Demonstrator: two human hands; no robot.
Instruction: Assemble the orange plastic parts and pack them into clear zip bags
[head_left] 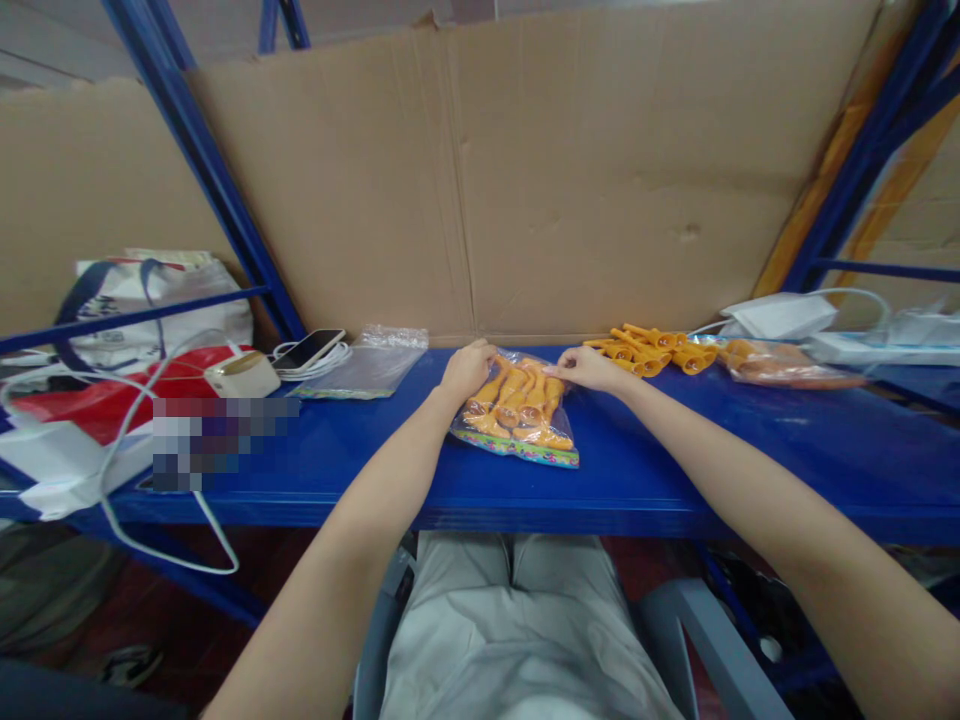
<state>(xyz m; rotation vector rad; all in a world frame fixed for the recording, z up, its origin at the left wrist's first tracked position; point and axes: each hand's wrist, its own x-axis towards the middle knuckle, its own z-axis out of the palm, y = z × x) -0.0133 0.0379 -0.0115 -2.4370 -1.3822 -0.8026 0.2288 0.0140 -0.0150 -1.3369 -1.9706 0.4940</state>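
Note:
A clear plastic bag [517,408] lies on the blue shelf with several orange pieces inside, each with a cupped end and a narrow stem. Its edge nearest me has a colourful printed strip. My left hand [466,370] is closed on the bag's far left corner, fingertips partly hidden. At the far right corner, my right hand [589,368] pinches the plastic between thumb and fingers. Just beyond the right hand is a loose pile of the same orange pieces [652,350].
Flat clear bags [367,362] lie left of my hands, beside a phone [313,348] on a coiled white cable. Another filled bag [787,365] is at the right. Chargers and cords [56,460] crowd the left end. Cardboard [562,180] walls off the back between blue posts.

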